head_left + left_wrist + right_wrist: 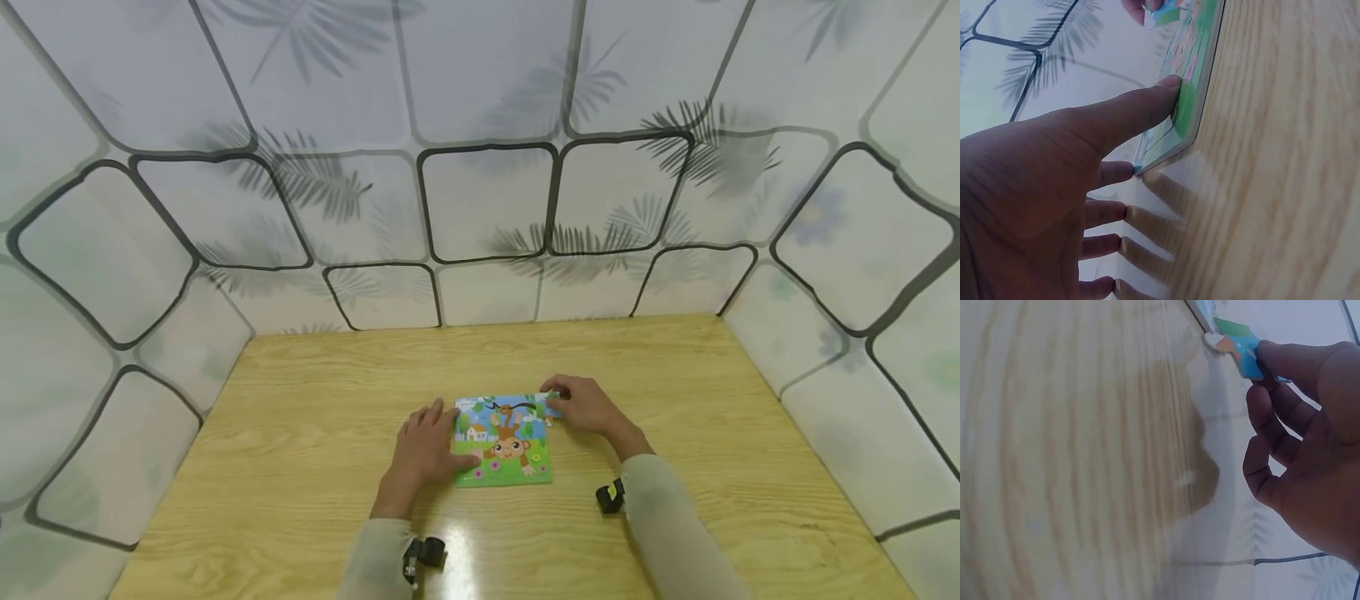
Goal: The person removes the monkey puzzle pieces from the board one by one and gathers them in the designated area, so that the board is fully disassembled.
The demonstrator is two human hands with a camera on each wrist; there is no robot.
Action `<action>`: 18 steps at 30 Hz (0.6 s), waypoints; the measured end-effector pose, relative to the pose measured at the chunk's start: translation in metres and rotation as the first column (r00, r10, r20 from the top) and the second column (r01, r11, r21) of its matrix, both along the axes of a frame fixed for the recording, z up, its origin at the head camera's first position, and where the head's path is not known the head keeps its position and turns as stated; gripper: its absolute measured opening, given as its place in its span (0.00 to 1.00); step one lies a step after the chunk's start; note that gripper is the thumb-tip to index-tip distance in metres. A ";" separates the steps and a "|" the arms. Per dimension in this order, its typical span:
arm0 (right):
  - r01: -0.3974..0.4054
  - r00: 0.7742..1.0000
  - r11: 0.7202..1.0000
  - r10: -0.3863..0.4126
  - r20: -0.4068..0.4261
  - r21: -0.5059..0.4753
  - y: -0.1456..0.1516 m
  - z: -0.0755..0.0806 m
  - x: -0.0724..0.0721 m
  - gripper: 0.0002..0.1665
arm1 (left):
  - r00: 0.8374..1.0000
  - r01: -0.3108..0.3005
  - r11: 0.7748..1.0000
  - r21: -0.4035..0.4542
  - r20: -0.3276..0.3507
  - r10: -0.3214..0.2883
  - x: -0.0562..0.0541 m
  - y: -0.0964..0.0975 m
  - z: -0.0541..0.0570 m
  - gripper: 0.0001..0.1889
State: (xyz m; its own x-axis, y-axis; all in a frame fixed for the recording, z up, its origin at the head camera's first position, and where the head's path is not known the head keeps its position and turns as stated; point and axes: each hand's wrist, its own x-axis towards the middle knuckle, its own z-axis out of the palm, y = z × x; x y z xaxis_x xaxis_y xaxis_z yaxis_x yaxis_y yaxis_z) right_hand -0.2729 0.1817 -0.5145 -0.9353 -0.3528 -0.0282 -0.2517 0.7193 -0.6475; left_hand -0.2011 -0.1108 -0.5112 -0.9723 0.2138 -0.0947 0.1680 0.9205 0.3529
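A square jigsaw puzzle (498, 454) with a picture of a hanging monkey, a small house and grass lies flat on the wooden table. My left hand (416, 454) steadies its left side. In the left wrist view the thumb (1169, 87) presses on the green border, and the other fingers extend beside the edge with their tips at the table. At the upper right of the puzzle, my right hand (588, 408) pinches a puzzle piece (1246, 357) between thumb and forefinger. That piece is blue with green and orange parts, and it overlaps the puzzle's corner in the head view.
The light wood-grain table (322, 500) extends around the puzzle on all sides. Behind and beside it stand pale walls (487, 208) with dark outlined shapes and leaf prints. Black wrist cameras (611, 497) are strapped near both sleeve cuffs.
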 end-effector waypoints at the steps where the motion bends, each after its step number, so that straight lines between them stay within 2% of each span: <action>1: 0.002 1.000 1.000 -0.002 0.002 0.007 0.002 0.000 0.000 0.11 | 1.000 0.000 1.000 -0.001 0.000 0.000 0.000 0.000 0.000 0.47; 7: 0.013 1.000 0.999 -0.013 0.008 0.039 0.008 0.000 -0.001 0.12 | 1.000 0.000 1.000 0.003 -0.007 0.000 0.000 0.000 0.001 0.47; 14: 0.000 0.998 0.995 0.007 -0.063 0.103 0.011 -0.005 -0.003 0.12 | 1.000 -0.002 1.000 0.016 -0.005 0.002 0.001 -0.001 0.000 0.47; 18: 0.018 0.998 0.991 -0.010 -0.062 0.135 0.011 -0.007 -0.004 0.11 | 1.000 -0.002 1.000 0.021 -0.008 0.002 0.000 -0.001 -0.001 0.47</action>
